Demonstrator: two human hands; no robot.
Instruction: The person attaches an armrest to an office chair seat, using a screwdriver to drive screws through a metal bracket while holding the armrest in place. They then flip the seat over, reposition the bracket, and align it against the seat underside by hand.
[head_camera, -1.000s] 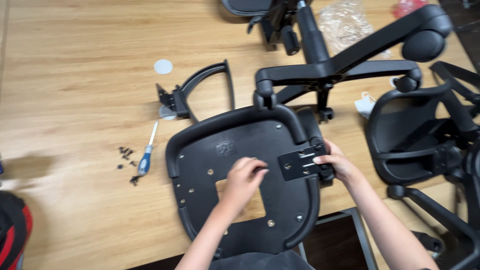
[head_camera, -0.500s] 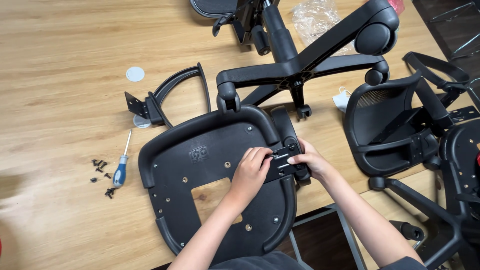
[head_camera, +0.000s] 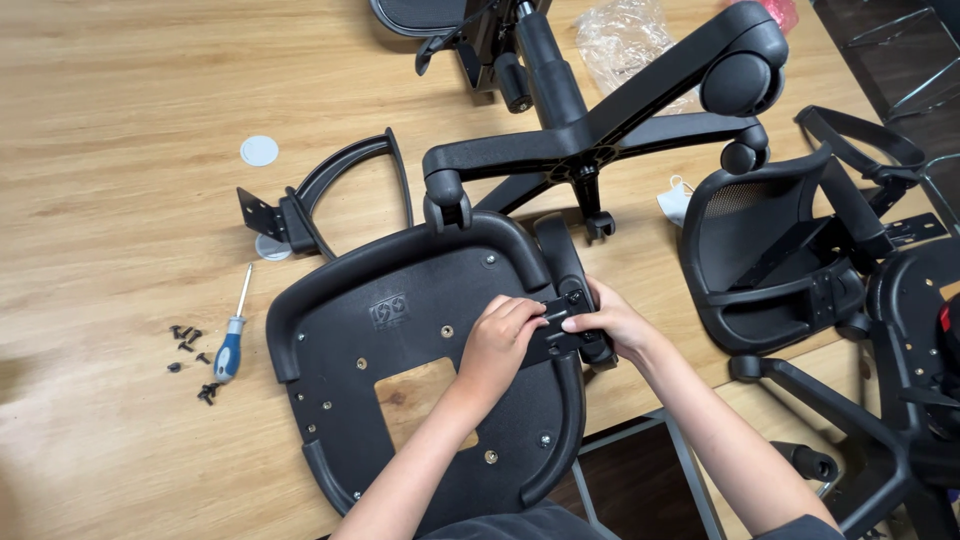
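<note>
I have one view only, from the head camera, looking steeply down from close above the wooden table (head_camera: 120, 120). My forearms enter from six o'clock, and the upturned seat base (head_camera: 400, 340) fills the centre. The five-star chair base (head_camera: 600, 140) lies toward twelve o'clock, near the top edge.

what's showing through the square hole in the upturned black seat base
Bare light wooden tabletop shows through the square cutout in the upturned black plastic seat base. Elsewhere the base covers the table beneath it.

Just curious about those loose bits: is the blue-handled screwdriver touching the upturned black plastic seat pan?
Apart. The head view shows bare wooden table between the blue-handled screwdriver and the black plastic seat pan.
</note>
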